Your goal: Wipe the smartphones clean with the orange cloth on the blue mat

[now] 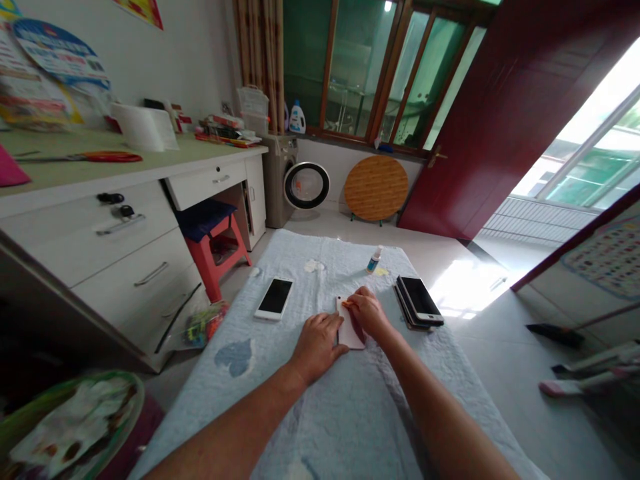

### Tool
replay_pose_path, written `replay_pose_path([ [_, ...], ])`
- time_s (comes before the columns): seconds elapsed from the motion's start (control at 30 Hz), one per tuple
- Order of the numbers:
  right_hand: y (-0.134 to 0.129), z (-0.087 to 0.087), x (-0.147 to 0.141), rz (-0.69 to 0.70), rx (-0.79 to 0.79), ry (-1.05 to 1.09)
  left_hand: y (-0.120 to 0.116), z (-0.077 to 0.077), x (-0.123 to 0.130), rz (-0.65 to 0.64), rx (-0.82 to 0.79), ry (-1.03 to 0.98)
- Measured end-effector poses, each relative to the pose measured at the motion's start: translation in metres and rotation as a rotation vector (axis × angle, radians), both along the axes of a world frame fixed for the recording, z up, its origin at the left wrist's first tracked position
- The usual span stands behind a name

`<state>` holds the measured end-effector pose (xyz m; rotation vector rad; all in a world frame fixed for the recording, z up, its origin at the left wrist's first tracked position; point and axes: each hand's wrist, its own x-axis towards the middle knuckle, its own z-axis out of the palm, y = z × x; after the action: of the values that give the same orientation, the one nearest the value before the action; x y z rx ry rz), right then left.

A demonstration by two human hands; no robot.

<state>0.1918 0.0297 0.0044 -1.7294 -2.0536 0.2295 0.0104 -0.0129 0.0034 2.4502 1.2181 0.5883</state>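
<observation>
A pale pink phone (351, 335) lies back up on the cloth-covered table, its camera end pointing away from me. My left hand (317, 341) grips it along the left side, with the thumb at the near edge and the fingers higher up. My right hand (367, 310) is closed in a pinch over the phone's upper part. A small orange piece (346, 304) shows at its fingertips; most of it is hidden, so I cannot tell its kind. To the left lies a white phone (275, 298) with a dark screen. Several stacked phones (419, 301) lie to the right.
A small spray bottle (374, 259) stands toward the table's far end. The light blue tablecloth (345, 413) hangs over the edges. On the left are a desk (215, 157), a red stool (220, 243) and a waste bin (137, 393). A washing machine (280, 180) stands behind with its door open.
</observation>
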Motion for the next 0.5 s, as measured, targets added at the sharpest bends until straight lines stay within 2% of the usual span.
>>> replay_pose_path([
  [0.17,-0.037,0.003,-0.008,0.157,-0.013,0.033,0.003,-0.01,0.0,0.03,0.001,-0.025],
  [0.3,-0.068,0.007,-0.004,0.263,-0.07,0.081,0.004,-0.014,0.001,0.027,0.022,-0.039],
  [0.4,-0.08,0.009,0.005,0.271,-0.084,0.077,0.005,-0.013,0.0,0.007,0.038,-0.044],
  [0.5,-0.078,0.01,0.015,0.232,-0.084,0.065,0.005,-0.012,0.0,-0.012,0.027,-0.016],
])
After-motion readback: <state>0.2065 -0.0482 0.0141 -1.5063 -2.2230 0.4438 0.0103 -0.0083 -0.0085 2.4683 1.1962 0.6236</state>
